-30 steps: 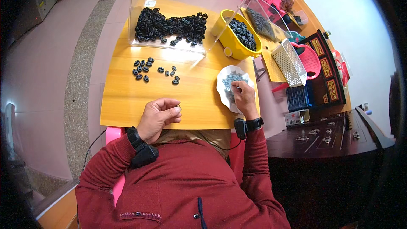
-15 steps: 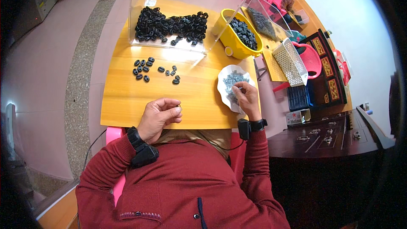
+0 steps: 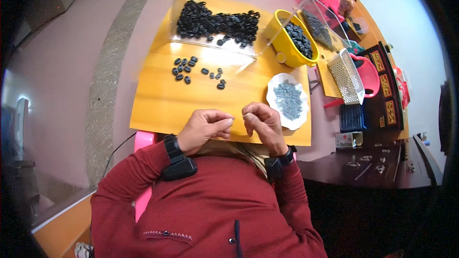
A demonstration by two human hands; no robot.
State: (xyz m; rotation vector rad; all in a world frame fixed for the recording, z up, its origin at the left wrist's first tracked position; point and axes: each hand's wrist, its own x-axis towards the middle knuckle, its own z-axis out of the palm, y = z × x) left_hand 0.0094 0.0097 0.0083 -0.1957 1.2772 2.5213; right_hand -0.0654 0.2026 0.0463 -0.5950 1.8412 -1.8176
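My left hand is above the table's near edge, thumb and fingertips pinched together. Whatever it holds is too small to make out. Close to it, my right hand is also pinched, its fingertips pointing at the left ones with a small gap between. Anything in that pinch is hidden. To the right of my right hand lies a white wavy-rimmed dish full of small greyish clear pieces. Farther off on the table sit several black oval two-holed pieces, with a few smaller dark bits beside them.
A clear plastic bin holding a heap of black pieces stands at the table's far side. Right of it is a yellow tub of dark parts. Beyond are a white perforated basket, a pink chair and another person.
My right hand has left the dish and come over beside my left hand. The left hand stays pinched near the table edge. The whole view has shifted, so the table appears farther right.
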